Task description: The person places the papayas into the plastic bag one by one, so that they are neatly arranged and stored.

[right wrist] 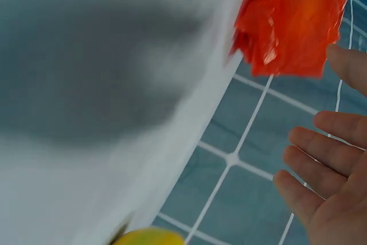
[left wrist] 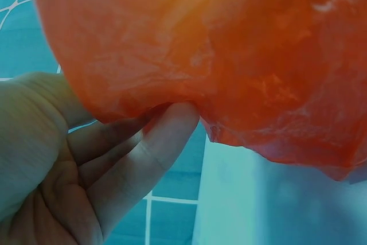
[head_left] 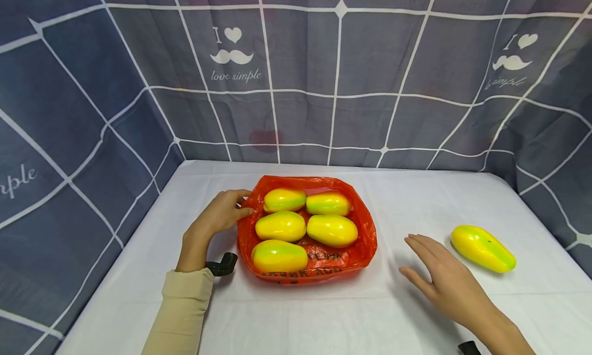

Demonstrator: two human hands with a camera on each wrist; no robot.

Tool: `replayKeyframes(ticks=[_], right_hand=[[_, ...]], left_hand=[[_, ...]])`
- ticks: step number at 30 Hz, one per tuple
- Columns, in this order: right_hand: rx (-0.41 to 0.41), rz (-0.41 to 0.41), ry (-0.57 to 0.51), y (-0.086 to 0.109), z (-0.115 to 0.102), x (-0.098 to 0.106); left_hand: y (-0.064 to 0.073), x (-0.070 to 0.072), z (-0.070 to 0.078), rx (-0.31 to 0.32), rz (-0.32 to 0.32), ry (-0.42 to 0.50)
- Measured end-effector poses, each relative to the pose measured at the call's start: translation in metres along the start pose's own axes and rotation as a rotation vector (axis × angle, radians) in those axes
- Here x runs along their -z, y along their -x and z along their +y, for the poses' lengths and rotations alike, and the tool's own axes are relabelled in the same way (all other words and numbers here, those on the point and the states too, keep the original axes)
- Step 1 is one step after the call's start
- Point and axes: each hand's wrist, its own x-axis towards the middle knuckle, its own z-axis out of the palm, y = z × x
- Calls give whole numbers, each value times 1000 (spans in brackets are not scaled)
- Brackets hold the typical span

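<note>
A red plastic bag [head_left: 319, 274] stands with its mouth spread wide in the middle of the table. Several glossy yellow-green papayas [head_left: 332, 230] lie inside it. At the bag's left side, my left hand [head_left: 222, 211] holds the rim between thumb and fingers; the left wrist view shows fingers against the red plastic [left wrist: 241, 73]. My right hand [head_left: 444, 278] hovers over the table to the right of the bag, fingers extended and holding nothing. Beyond it, on the right, lies a single papaya [head_left: 483, 248], apart from the hand; its edge also shows low in the right wrist view.
A white cloth [head_left: 324, 319] covers the table. Dark grey curtains [head_left: 300, 118] with white grid lines hang behind it and along both sides. Black wrist devices [head_left: 222, 265] are strapped near both hands.
</note>
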Motion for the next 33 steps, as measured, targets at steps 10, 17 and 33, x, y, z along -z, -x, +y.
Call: replayKeyframes(ticks=[10,17,33], right_hand=[[-51,69,-31,24,29,1],[-69,110,-30,33,45,6],[-196,130,-45,45,74,20]], left_hand=[[-1,0,0,-11,7,-8],[1,0,-1,-28,10,-14],[2,0,-2,-11,11,-8]])
